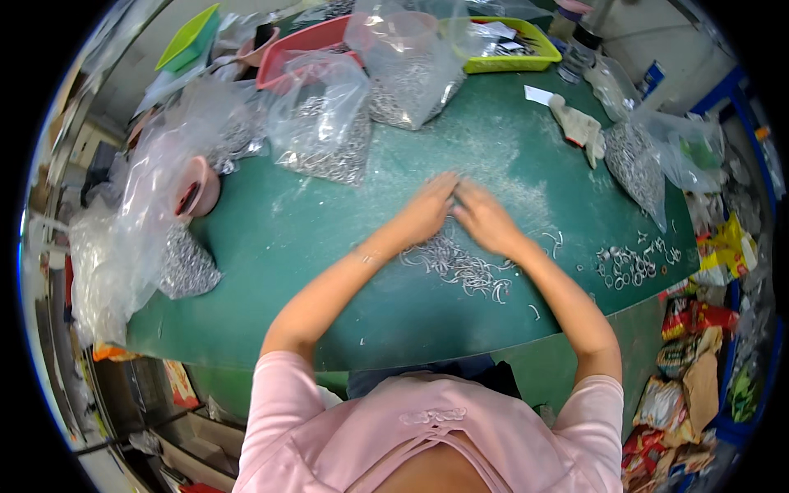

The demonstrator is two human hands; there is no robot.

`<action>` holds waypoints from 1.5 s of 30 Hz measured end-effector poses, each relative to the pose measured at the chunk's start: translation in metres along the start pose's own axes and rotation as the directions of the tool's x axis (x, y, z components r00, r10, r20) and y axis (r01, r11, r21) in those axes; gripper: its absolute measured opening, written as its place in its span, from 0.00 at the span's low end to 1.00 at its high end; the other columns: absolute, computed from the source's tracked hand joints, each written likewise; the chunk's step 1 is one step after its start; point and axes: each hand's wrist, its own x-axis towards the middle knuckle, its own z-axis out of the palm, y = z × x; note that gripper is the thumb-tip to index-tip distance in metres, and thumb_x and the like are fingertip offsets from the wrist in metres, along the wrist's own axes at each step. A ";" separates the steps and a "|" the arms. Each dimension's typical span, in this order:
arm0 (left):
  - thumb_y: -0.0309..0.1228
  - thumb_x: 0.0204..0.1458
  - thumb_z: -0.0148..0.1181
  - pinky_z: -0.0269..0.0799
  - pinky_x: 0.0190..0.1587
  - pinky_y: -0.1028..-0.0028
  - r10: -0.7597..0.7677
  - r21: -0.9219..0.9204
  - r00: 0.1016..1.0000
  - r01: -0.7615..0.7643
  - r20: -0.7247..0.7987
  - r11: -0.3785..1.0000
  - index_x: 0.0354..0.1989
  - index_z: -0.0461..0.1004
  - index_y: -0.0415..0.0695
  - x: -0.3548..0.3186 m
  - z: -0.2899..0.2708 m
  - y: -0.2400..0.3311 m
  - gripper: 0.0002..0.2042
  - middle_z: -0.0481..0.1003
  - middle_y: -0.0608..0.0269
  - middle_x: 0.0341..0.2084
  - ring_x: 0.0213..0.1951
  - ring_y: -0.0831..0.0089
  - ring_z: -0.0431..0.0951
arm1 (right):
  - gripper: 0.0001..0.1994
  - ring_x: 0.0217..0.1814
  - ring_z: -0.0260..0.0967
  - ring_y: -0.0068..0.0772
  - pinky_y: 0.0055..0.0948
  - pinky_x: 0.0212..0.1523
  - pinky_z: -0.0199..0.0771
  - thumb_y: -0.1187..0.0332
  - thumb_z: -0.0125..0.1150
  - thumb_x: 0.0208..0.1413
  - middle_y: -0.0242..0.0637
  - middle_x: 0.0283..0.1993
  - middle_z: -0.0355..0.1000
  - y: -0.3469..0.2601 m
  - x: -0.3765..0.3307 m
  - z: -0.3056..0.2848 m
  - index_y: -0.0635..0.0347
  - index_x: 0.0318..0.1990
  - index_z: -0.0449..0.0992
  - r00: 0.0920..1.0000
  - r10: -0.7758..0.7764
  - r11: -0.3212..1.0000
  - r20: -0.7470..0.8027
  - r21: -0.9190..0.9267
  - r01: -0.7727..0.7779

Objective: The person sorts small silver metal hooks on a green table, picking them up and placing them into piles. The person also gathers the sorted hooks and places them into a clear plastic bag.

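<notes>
On the green tabletop point(329, 246), a loose pile of small curved metal pieces point(464, 267) lies in front of me, some open hooks and some ring-like. At its far edge, my left hand point(429, 207) and my right hand point(485, 218) come together, fingertips close to each other. Both are low over the table and smeared by motion. Whether their fingers hold any of the pieces is hidden. A second scatter of metal rings point(633, 264) lies farther right, beyond my right forearm.
Clear plastic bags point(325, 131) full of metal pieces stand at the back, with another bag point(187, 261) at left beside a pink cup point(199, 187). A red basin point(308, 41) and a yellow-green tray point(514, 53) line the far edge. A glove point(578, 130) and a filled bag point(635, 164) lie right.
</notes>
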 end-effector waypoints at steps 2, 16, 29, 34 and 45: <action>0.22 0.55 0.46 0.47 0.67 0.59 -0.027 -0.077 0.999 0.029 0.025 0.997 0.62 0.56 0.35 -0.033 -0.006 0.016 0.23 0.58 0.47 0.62 0.65 0.49 0.54 | 0.20 0.66 0.54 0.52 0.44 0.66 0.52 0.67 0.52 0.57 0.55 0.60 0.62 -0.025 -0.023 0.004 0.66 0.56 0.66 0.998 -0.035 0.997 0.053 0.077 0.031; 0.26 0.49 0.59 0.51 0.65 0.55 -0.079 0.136 0.980 0.055 0.181 0.989 0.60 0.63 0.43 -0.098 -0.024 0.086 0.26 0.55 0.50 0.64 0.66 0.47 0.50 | 0.36 0.73 0.34 0.58 0.53 0.69 0.35 0.54 0.59 0.54 0.57 0.69 0.43 -0.057 -0.117 -0.034 0.65 0.65 0.53 0.904 0.427 0.887 -0.014 -0.186 -0.421; 0.14 0.48 0.53 0.68 0.46 0.71 -0.263 -0.168 0.923 0.222 -0.283 0.960 0.40 0.72 0.38 -0.144 -0.031 0.070 0.11 0.71 0.57 0.37 0.43 0.61 0.73 | 0.08 0.36 0.71 0.29 0.28 0.34 0.70 0.78 0.62 0.49 0.37 0.35 0.74 -0.086 -0.069 0.014 0.67 0.38 0.73 0.921 0.386 0.794 -0.056 0.529 -0.301; 0.16 0.54 0.50 0.69 0.46 0.78 -0.699 -0.767 0.681 0.323 -0.220 0.555 0.43 0.70 0.33 -0.146 -0.050 0.054 0.09 0.74 0.60 0.39 0.42 0.73 0.74 | 0.08 0.31 0.69 0.19 0.18 0.29 0.66 0.72 0.54 0.59 0.35 0.36 0.74 -0.064 -0.047 -0.019 0.64 0.44 0.71 0.751 0.636 0.214 0.179 0.894 -0.394; 0.13 0.52 0.48 0.68 0.51 0.75 -0.725 -0.905 0.669 0.190 -0.165 0.381 0.52 0.67 0.31 -0.154 -0.075 0.055 0.17 0.72 0.54 0.45 0.50 0.69 0.73 | 0.10 0.51 0.63 0.45 0.39 0.51 0.59 0.75 0.65 0.43 0.40 0.46 0.68 -0.076 -0.073 -0.037 0.60 0.35 0.74 0.962 0.218 0.946 -0.165 -0.207 -0.250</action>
